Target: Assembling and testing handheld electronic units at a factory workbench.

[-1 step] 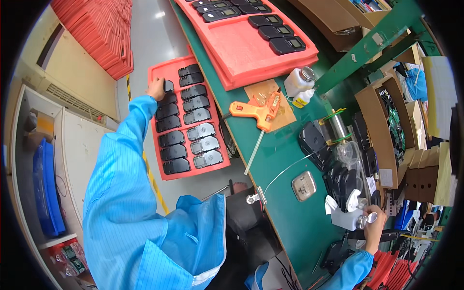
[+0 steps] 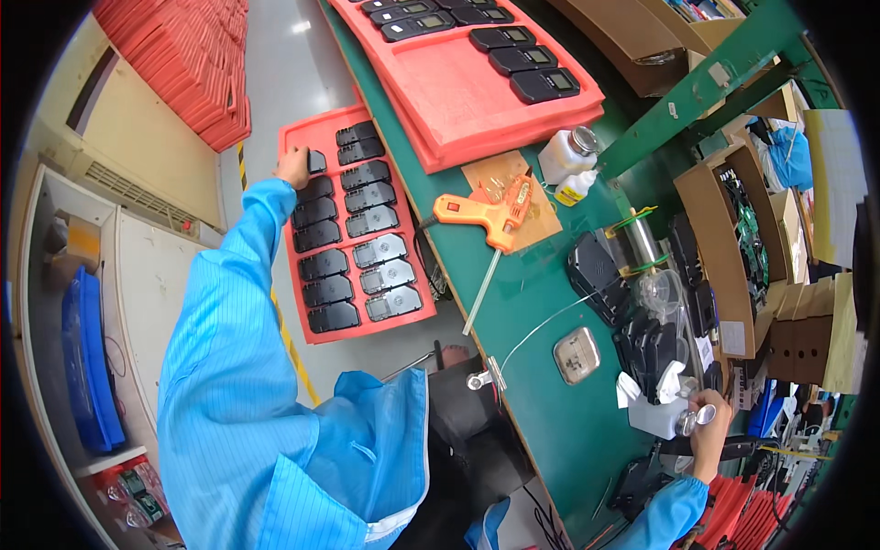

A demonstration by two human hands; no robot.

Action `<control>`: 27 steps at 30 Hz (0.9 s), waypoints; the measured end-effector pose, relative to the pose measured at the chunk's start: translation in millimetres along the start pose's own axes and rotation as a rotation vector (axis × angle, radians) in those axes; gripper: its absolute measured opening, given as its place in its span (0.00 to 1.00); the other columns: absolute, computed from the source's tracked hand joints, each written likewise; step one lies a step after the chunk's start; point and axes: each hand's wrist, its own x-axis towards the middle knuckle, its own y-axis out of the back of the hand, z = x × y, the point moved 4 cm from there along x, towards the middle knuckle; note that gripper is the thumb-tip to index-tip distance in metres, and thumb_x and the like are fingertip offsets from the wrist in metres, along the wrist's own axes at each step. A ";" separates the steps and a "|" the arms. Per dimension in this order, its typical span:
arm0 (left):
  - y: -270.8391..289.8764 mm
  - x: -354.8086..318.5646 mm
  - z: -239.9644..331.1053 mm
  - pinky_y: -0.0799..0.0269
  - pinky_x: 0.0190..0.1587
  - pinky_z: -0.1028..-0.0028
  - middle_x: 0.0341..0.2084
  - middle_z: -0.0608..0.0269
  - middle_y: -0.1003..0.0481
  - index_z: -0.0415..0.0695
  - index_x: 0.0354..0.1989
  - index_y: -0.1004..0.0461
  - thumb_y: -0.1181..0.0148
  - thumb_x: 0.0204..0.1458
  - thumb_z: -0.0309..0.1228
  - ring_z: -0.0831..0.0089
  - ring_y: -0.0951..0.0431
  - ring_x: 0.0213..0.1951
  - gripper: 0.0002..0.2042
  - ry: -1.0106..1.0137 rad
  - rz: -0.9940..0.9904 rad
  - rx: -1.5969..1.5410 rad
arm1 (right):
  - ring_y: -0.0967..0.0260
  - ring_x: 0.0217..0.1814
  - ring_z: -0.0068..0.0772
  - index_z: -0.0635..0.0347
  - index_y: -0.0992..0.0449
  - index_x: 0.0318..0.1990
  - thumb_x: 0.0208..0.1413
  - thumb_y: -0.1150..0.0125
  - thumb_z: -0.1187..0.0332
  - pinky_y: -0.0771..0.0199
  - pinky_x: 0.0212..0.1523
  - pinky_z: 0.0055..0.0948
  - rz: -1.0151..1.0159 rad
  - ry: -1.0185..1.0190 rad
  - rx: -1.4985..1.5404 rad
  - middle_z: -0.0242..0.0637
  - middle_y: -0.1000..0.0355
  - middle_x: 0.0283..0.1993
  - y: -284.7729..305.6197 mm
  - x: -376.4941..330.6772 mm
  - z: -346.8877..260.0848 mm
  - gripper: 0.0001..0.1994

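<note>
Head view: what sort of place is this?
Probably an electronics assembly workshop: an orange glue gun lies on a green workbench, a red tray holds rows of black casings, and a cardboard box holds green circuit boards.

Casings point(image 2: 371, 196) lie in a tray point(image 2: 369, 328) left of the table point(image 2: 532, 316), where a glue gun point(image 2: 495, 216) lies left of a squeeze bottle point(image 2: 576, 188)

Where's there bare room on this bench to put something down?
The green bench is bare between the silvery dish, the white bottle at the right hand and the bench's left edge. The pink tray on the bench has a bare patch left of three black devices. It is crowded around the black housings and cardboard box.
</note>
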 end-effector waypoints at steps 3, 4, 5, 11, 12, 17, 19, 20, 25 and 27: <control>-11.3 29.5 -18.7 0.25 0.59 0.49 0.56 0.38 0.28 0.41 0.57 0.29 0.26 0.43 0.25 0.36 0.25 0.56 0.30 0.039 0.067 -0.024 | 0.27 0.33 0.53 0.71 0.23 0.34 0.48 0.34 0.83 0.30 0.36 0.41 0.000 -0.022 -0.021 0.52 0.26 0.30 -5.5 6.6 -9.3 0.06; -13.8 41.5 2.2 0.25 0.59 0.49 0.55 0.38 0.28 0.41 0.57 0.29 0.26 0.43 0.25 0.36 0.24 0.55 0.30 0.040 0.085 -0.064 | 0.28 0.33 0.53 0.71 0.24 0.34 0.48 0.33 0.83 0.31 0.36 0.40 0.008 -0.045 -0.051 0.51 0.26 0.30 -2.0 6.6 -12.9 0.06; -12.2 53.1 19.6 0.24 0.58 0.49 0.55 0.38 0.27 0.41 0.57 0.29 0.26 0.43 0.25 0.36 0.24 0.55 0.29 0.047 0.109 -0.100 | 0.28 0.33 0.53 0.71 0.24 0.34 0.48 0.33 0.83 0.31 0.36 0.40 0.014 -0.050 -0.066 0.51 0.26 0.30 -0.5 7.6 -13.4 0.06; -24.0 116.2 69.9 0.24 0.58 0.50 0.53 0.39 0.25 0.41 0.57 0.27 0.25 0.42 0.24 0.37 0.24 0.56 0.30 0.016 0.061 -0.067 | 0.30 0.32 0.53 0.70 0.24 0.33 0.48 0.32 0.81 0.30 0.42 0.41 0.085 -0.096 -0.067 0.50 0.28 0.29 -0.2 6.2 -16.3 0.06; -35.8 126.4 77.4 0.24 0.58 0.51 0.53 0.40 0.25 0.40 0.57 0.27 0.25 0.44 0.26 0.37 0.24 0.56 0.29 0.005 0.021 -0.087 | 0.31 0.31 0.53 0.69 0.24 0.32 0.48 0.32 0.80 0.30 0.45 0.41 0.097 -0.143 -0.071 0.49 0.28 0.29 2.1 3.1 -19.3 0.06; -107.4 184.7 41.1 0.26 0.60 0.51 0.54 0.44 0.24 0.40 0.59 0.26 0.31 0.52 0.32 0.39 0.25 0.58 0.25 -0.057 -0.014 -0.382 | 0.31 0.30 0.50 0.70 0.25 0.32 0.48 0.33 0.81 0.29 0.39 0.39 0.079 -0.180 -0.076 0.49 0.29 0.28 -4.3 9.1 -17.7 0.06; -124.0 200.0 22.7 0.26 0.60 0.51 0.55 0.45 0.24 0.40 0.60 0.25 0.33 0.55 0.34 0.40 0.26 0.60 0.24 -0.069 0.002 -0.502 | 0.31 0.30 0.48 0.71 0.25 0.32 0.48 0.34 0.82 0.30 0.37 0.38 0.093 -0.158 -0.062 0.49 0.29 0.28 -8.9 10.1 -10.3 0.06; -117.8 202.6 7.2 0.27 0.61 0.51 0.55 0.46 0.24 0.41 0.61 0.26 0.36 0.57 0.34 0.41 0.27 0.61 0.23 -0.112 0.043 -0.517 | 0.31 0.30 0.47 0.71 0.25 0.32 0.48 0.34 0.82 0.30 0.35 0.37 0.097 -0.134 -0.044 0.49 0.29 0.28 -12.2 9.7 -5.5 0.06; -137.2 165.5 105.1 0.30 0.64 0.51 0.58 0.47 0.25 0.48 0.66 0.28 0.43 0.60 0.29 0.43 0.32 0.66 0.23 -0.306 0.170 -0.075 | 0.30 0.30 0.46 0.71 0.25 0.32 0.47 0.33 0.82 0.30 0.36 0.37 0.051 -0.279 -0.091 0.49 0.28 0.28 -6.3 -4.7 -5.0 0.06; -109.3 150.2 116.1 0.31 0.64 0.51 0.58 0.48 0.25 0.49 0.67 0.29 0.43 0.59 0.27 0.44 0.34 0.67 0.25 -0.315 0.217 0.198 | 0.27 0.38 0.36 0.72 0.23 0.38 0.56 0.37 0.84 0.21 0.40 0.34 -0.018 -0.275 -0.032 0.47 0.24 0.37 -4.0 0.5 -16.5 0.04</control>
